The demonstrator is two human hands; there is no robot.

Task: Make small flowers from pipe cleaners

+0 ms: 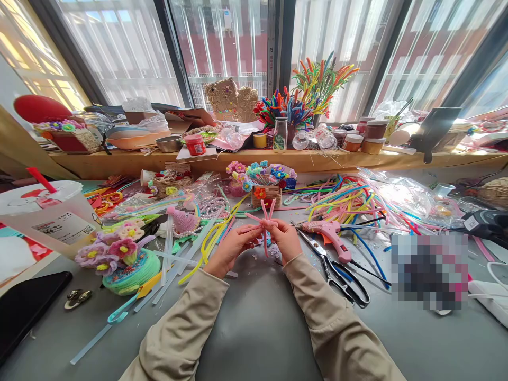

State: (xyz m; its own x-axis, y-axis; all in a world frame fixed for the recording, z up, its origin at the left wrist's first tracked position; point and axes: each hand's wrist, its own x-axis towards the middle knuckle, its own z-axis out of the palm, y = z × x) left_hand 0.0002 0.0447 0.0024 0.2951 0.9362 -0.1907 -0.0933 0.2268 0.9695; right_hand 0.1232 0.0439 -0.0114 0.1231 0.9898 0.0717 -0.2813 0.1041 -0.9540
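Both my hands meet above the grey table (254, 317), pinching a bundle of pink pipe cleaners (265, 214) whose ends fan out upward and hang down between my fingers. My left hand (232, 248) grips the bundle from the left with fingers closed. My right hand (283, 238) pinches it from the right, fingers also closed. Beige sleeves cover both forearms. A pink glue gun (331, 235) and black-handled scissors (337, 270) lie just right of my right hand.
Loose coloured pipe cleaners (349, 198) pile up at the right. A green yarn basket with flowers (123, 259), a small flower basket (265, 185), a drink cup (47, 206), a black phone (27, 307) and clear glue sticks (166, 254) surround me. A cluttered wooden sill (278, 156) runs behind.
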